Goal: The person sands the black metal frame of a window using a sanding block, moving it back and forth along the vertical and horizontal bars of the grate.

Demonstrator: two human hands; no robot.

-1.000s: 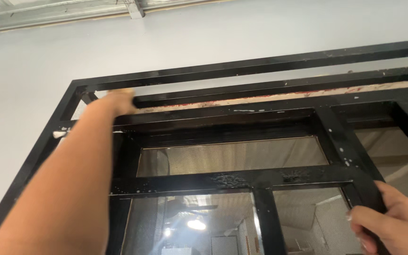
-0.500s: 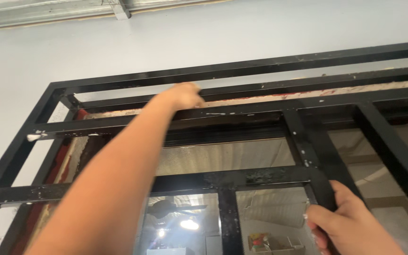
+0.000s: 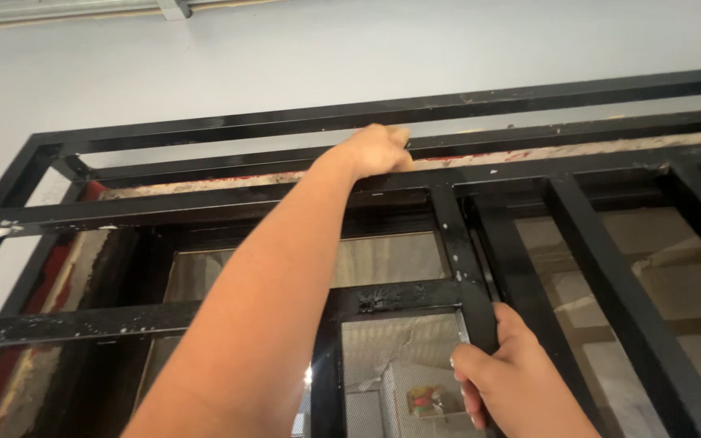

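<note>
Your left hand (image 3: 376, 150) reaches up to the top of the black metal window grille (image 3: 610, 284), fingers curled over its upper horizontal bar, just below the pale strip of bare wall edge. Your right hand (image 3: 501, 369) grips the black vertical frame of the sliding window sash (image 3: 468, 268), whose paint is chipped and speckled white, with mesh-covered glass panes beside it.
</note>
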